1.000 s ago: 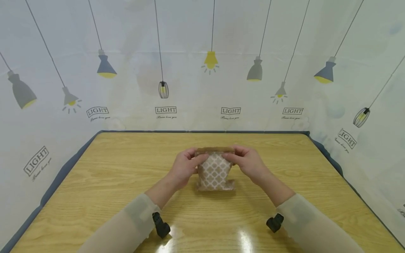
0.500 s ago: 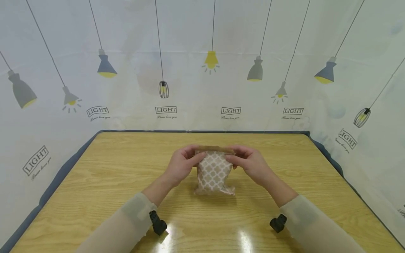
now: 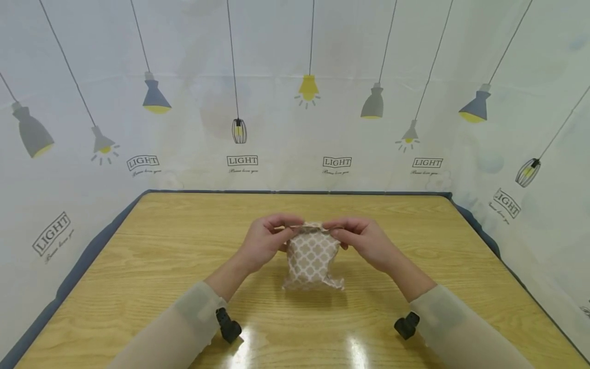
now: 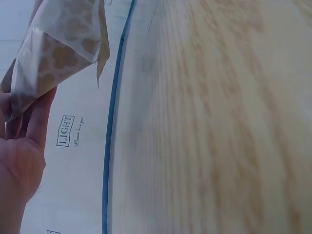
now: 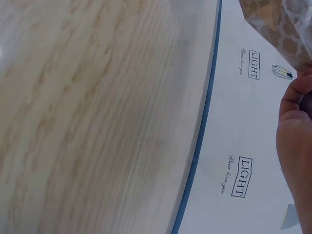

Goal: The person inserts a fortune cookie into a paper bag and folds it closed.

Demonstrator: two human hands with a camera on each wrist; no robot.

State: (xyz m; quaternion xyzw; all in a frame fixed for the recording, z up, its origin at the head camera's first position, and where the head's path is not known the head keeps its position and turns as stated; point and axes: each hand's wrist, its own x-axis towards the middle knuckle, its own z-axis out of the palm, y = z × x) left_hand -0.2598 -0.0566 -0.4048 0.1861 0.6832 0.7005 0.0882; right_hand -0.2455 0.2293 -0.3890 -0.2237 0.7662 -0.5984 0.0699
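Note:
A paper bag (image 3: pixel 311 259) with a tan and white lattice pattern hangs between both hands over the middle of the table, its lower edge crumpled. At its top left corner, my left hand (image 3: pixel 265 241) pinches the folded edge between thumb and fingers. My right hand (image 3: pixel 366 241) pinches the top right corner the same way. In the left wrist view the bag (image 4: pixel 61 53) looks creased above the fingers. Only a corner of the bag (image 5: pixel 287 29) shows in the right wrist view. Whatever the bag may contain is hidden.
The wooden table (image 3: pixel 184 246) has a dark blue edge along its back and sides. Behind it hangs a pale backdrop (image 3: pixel 276 102) printed with lamps and the word LIGHT. A small black camera (image 3: pixel 228 325) sits on the left sleeve, another black camera (image 3: pixel 406 325) on the right.
The brown strip along the bag's top has been folded over, so patterned paper now shows there. The fingers have rolled over the top edge. The bag's lower edge sits slightly nearer me.

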